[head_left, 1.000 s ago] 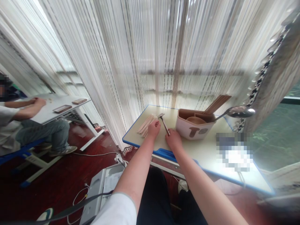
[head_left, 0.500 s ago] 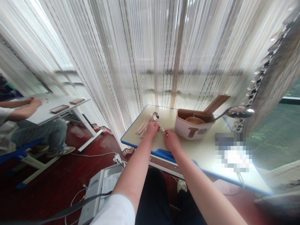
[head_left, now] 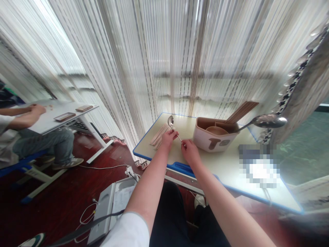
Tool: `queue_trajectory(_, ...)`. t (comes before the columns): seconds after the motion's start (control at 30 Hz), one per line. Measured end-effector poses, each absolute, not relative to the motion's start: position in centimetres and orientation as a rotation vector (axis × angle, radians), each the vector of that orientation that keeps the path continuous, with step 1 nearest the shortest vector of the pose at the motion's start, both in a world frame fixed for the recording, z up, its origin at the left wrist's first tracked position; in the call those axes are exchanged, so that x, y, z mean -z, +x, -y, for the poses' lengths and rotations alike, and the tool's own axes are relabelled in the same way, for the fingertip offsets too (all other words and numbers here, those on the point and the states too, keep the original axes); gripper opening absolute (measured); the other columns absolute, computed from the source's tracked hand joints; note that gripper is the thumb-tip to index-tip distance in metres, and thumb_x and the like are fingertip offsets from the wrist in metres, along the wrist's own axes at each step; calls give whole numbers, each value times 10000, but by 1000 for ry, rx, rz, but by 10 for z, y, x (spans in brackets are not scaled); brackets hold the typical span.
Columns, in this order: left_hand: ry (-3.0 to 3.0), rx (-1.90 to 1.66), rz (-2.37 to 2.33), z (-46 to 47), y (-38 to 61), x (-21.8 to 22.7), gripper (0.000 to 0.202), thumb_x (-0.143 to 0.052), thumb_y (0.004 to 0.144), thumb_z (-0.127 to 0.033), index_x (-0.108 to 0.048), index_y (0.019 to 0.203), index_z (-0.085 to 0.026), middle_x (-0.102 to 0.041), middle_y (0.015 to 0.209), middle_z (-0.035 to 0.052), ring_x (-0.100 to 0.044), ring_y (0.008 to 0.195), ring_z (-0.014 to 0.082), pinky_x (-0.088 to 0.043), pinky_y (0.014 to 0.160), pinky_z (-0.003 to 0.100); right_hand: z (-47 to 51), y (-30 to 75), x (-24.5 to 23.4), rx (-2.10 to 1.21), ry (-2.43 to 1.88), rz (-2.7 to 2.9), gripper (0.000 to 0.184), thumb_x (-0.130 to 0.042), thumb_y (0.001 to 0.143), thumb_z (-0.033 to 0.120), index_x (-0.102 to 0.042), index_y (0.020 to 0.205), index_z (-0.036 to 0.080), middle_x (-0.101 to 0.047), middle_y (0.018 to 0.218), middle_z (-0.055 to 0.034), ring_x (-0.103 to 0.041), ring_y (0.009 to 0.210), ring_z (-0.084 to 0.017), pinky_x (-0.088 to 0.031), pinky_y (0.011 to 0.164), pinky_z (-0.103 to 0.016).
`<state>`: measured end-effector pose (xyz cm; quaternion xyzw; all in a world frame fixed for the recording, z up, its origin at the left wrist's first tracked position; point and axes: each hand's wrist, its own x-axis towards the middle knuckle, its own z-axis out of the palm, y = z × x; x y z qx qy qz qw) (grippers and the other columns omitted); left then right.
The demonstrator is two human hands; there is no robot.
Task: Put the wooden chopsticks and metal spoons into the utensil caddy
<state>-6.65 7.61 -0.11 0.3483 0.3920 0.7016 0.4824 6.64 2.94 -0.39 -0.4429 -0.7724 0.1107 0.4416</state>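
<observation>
A metal ladle (head_left: 171,121) is held at a slant over the table, its bowl at the far left end. My left hand (head_left: 168,138) has its fingers closed around the handle below the bowl. Further down, my right hand (head_left: 190,151) pinches the handle's lower end. To the left of my left hand, several wooden chopsticks (head_left: 157,137) lie side by side on the table. Just right of my right hand stands a white and brown utensil holder (head_left: 203,140), with a slotted spoon (head_left: 269,120) and a bundle of chopsticks (head_left: 241,111) sticking out of it.
The cream table (head_left: 231,168) has a blue edge and a blue tray-like part (head_left: 181,168) at its front. A blurred-out bright object (head_left: 259,168) is at the right. Curtains (head_left: 144,68) hang behind. At the left, another person (head_left: 23,120) works at a white table (head_left: 45,118).
The ladle's bowl has risen slightly, and more of the handle shows between my hands. Both hands keep hold of it. The view has shifted a little.
</observation>
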Motion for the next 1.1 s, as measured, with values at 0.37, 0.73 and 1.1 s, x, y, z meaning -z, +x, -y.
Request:
queue_trajectory(0.37, 857, -1728, -892, -72, -67, -7, 321, -732, 632, -257, -610, 885, -100, -662, 875, 81, -646, 747, 145, -515, 837, 396, -35, 72, 3, -508, -1095, 1777, 234, -486, 784, 280, -602, 955, 168, -624, 830, -56, -545, 634, -147, -454, 656, -297)
queue_trajectory(0.73, 921, -1706, -872, -70, -66, -25, 318, -729, 617, -208, -605, 889, -100, -671, 853, 81, -653, 772, 159, -519, 832, 401, -44, 77, 9, -885, -1014, 1615, 272, -536, 782, 334, -645, 984, 189, -689, 884, -58, -629, 796, -186, -484, 754, -333)
queue_trajectory(1.1, 1306, -1554, -873, -36, -31, -97, 370, -746, 599, -275, -637, 914, -115, -684, 853, 87, -646, 817, 182, -513, 831, 412, -14, 102, -19, -1014, -932, 1371, 427, -609, 731, 430, -664, 1042, 143, -703, 902, -80, -640, 837, -222, -492, 776, -350)
